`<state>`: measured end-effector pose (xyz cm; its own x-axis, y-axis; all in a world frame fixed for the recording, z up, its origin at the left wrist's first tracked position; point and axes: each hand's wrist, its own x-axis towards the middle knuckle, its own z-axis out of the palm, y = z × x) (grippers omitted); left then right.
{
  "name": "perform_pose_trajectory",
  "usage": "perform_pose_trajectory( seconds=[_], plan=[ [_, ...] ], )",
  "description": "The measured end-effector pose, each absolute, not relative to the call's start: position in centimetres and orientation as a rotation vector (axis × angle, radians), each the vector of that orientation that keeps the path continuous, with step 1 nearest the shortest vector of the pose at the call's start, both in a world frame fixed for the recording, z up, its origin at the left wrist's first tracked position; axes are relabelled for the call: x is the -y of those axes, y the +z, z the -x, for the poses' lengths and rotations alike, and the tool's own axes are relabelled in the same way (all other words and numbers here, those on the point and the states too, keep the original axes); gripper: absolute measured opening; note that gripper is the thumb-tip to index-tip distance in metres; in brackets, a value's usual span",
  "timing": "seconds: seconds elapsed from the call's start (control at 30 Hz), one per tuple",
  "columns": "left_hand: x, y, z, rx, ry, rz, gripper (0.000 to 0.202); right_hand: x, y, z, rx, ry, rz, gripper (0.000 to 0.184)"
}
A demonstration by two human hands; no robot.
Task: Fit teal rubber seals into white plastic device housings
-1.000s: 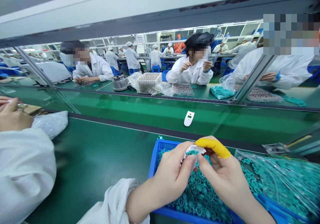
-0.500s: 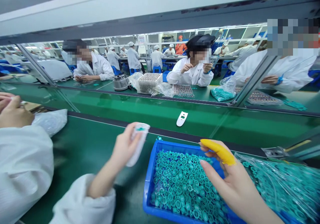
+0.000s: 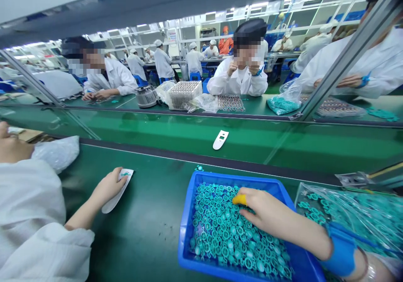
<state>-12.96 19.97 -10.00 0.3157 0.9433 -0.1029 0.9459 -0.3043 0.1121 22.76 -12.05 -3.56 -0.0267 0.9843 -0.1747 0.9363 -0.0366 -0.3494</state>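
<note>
My left hand (image 3: 109, 186) rests low on the green belt and holds a white plastic device casing (image 3: 117, 198) by its upper end. My right hand (image 3: 267, 210) reaches into a blue plastic crate (image 3: 189, 227), with its fingers curled down at a heap of teal rubber rings (image 3: 226, 227). A yellow finger cot (image 3: 239, 199) covers its fingertip and touches the rings. Whether that hand holds a ring is hidden. A blue strap (image 3: 340, 248) circles my right forearm.
A clear bag of teal rings (image 3: 346, 215) lies right of the crate. A co-worker's white sleeve (image 3: 28, 206) and a white bag (image 3: 56, 152) are at left. A second white casing (image 3: 221, 139) lies beyond a dark belt edge (image 3: 201, 162). Co-workers sit across a glass partition.
My left hand has carried the white casing left and down, away from the crate. My right hand has dropped from above the crate's edge into the rings. The view has tilted slightly.
</note>
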Motion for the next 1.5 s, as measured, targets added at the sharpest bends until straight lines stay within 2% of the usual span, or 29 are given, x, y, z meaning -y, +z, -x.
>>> perform_pose_trajectory(
  seconds=[0.2,0.33,0.53,0.67,0.73,0.83,1.0,1.17,1.37,1.5],
  plan=[
    [-18.9,-6.0,11.2,-1.841,0.026,-2.536,0.065,11.9,-4.9,-22.5,2.263,0.376,2.079,0.013],
    [-18.4,-3.7,2.5,-1.493,0.21,-2.682,0.059,11.5,-5.4,-22.5,2.281,0.285,2.025,0.01],
    [-17.7,-5.5,-16.3,-1.038,0.26,-2.635,0.044,11.3,-4.7,-22.2,2.208,0.337,2.137,0.011],
    [-16.4,-6.9,-21.6,-1.024,0.31,-2.429,0.04,12.5,-2.4,-22.8,2.006,0.341,2.045,0.018],
    [-15.9,-6.6,-21.7,-0.984,0.315,-2.31,0.035,13.5,-1.1,-23.5,1.86,0.259,1.927,0.019],
    [-14.7,-4.9,-19.9,-0.868,0.353,-2.134,0.031,14.7,0.4,-24.5,1.596,-0.017,1.807,0.01],
    [-7.8,-0.4,-13.8,-0.592,0.47,-1.905,0.054,14.5,1.6,-23.8,1.313,-0.251,1.758,0.008],
    [0.9,0.9,-8.4,-0.114,0.389,-1.488,0.048,13.1,2.2,-21.5,1.364,-0.428,1.685,0.011],
    [3.9,1.0,-6.4,-0.025,0.457,-1.424,0.05,13.5,1.8,-20.3,1.453,-0.638,1.659,0.023],
    [4.2,0.9,-6.5,-0.055,0.526,-1.297,0.032,13.9,1.2,-19.6,1.553,-0.663,1.637,0.031]
  ],
)
